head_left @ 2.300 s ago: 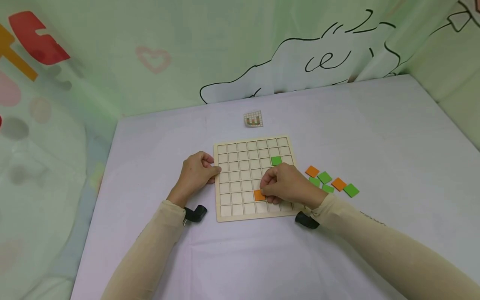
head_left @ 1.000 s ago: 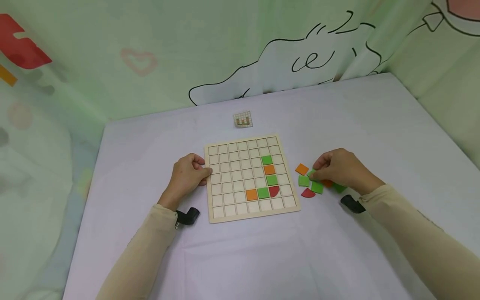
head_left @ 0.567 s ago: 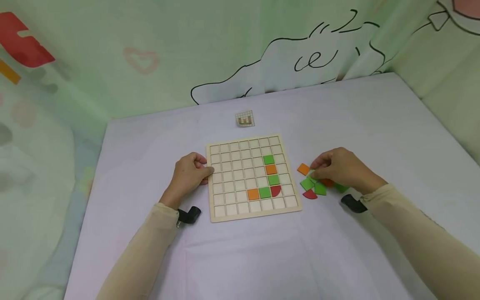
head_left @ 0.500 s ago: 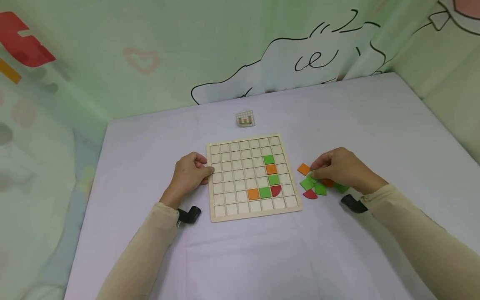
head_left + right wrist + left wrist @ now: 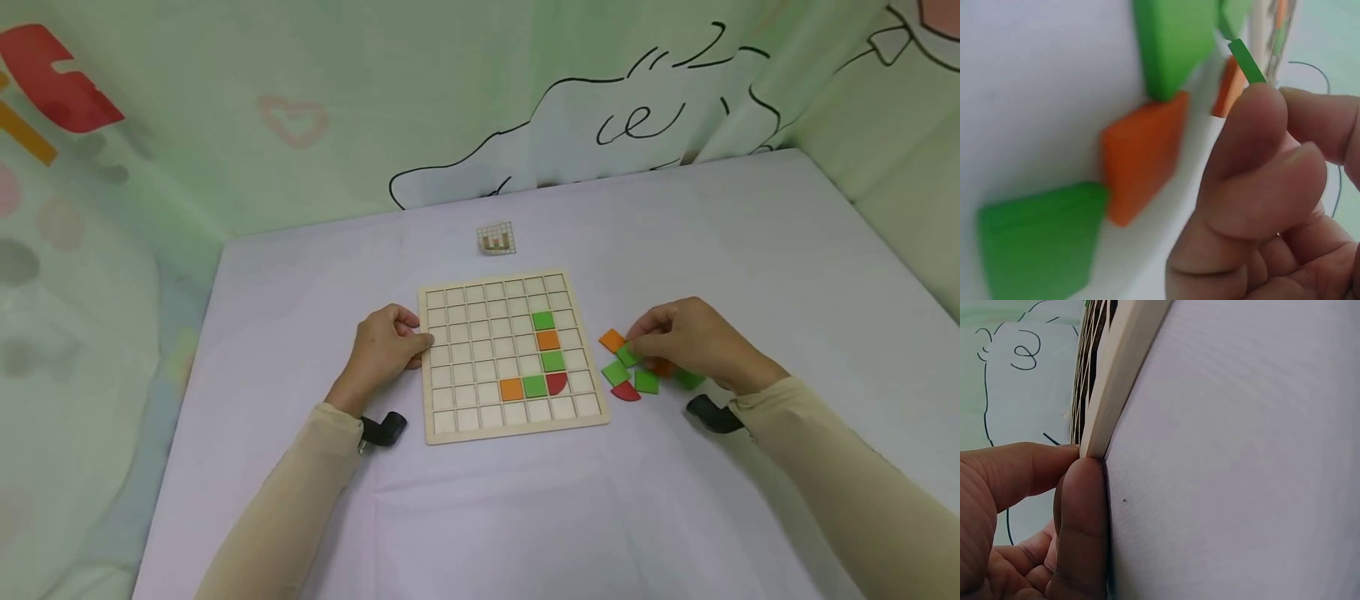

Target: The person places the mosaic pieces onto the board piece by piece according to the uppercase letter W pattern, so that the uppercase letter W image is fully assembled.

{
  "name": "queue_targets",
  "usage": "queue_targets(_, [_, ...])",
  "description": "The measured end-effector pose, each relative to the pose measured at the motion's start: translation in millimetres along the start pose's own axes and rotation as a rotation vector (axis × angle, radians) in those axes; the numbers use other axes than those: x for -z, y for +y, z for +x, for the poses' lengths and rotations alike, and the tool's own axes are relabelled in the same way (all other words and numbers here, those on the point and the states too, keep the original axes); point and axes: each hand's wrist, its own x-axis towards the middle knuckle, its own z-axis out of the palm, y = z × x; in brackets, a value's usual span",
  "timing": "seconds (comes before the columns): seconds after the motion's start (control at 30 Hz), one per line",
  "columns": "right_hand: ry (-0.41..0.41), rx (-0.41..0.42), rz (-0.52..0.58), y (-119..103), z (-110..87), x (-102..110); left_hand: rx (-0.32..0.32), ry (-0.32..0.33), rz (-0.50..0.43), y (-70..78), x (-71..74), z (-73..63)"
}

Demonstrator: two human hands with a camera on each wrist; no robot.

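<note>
A pale wooden grid board (image 5: pixel 517 430) lies on the table, and my left hand (image 5: pixel 381 342) pinches its left edge between thumb and finger, as the left wrist view also shows. Set in the cells are green, orange and red pieces, among them a red quarter-round piece (image 5: pixel 557 383) at the corner of an L-shaped line. Right of the board, my right hand (image 5: pixel 697 342) pinches a green square tile (image 5: pixel 1247 60) between thumb and finger, just above the loose tiles. Partly covered by that hand is an orange tile (image 5: pixel 663 368).
Loose around the right hand lie an orange tile (image 5: pixel 612 341), green tiles (image 5: pixel 647 382) and another red quarter-round piece (image 5: pixel 626 392). A small card (image 5: pixel 497 239) with a printed grid pattern lies behind the board. A printed curtain (image 5: pixel 450 83) hangs beyond the table's far edge.
My right hand has left the orange tile in the board's lower row, moved right to the loose pieces and pinched a green tile. The left hand keeps its hold on the board.
</note>
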Motion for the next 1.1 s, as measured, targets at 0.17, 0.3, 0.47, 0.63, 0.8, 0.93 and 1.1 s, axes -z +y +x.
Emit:
queue_targets(0.17, [0.041,0.009,0.022,-6.6,1.6,-2.1,0.003,0.000,-0.001,-1.0,0.0,0.5])
queue_targets(0.3, [0.025,0.022,0.089,-14.3,5.9,-9.9,0.002,-0.001,-0.002,-0.7,-0.2,1.0])
queue_targets(0.47, [-0.022,0.046,0.195,-27.3,12.2,-25.8,-0.004,-0.005,-0.005,0.3,-0.4,1.6])
queue_targets(0.63, [-0.069,0.075,0.275,-41.7,18.1,-46.3,0.000,-0.004,-0.003,0.5,-0.4,1.6])
queue_targets(0.8, [-0.105,0.071,0.330,-50.7,21.3,-61.2,-0.004,-0.003,-0.003,-0.3,-0.5,1.9])
queue_targets(0.93, [-0.113,0.063,0.344,-54.3,22.7,-66.9,-0.003,0.000,-0.004,-0.3,-0.2,1.8])
queue_targets(1.1, [-0.117,0.054,0.350,-57.1,23.9,-69.9,-0.003,0.005,0.003,0.0,-0.2,2.0])
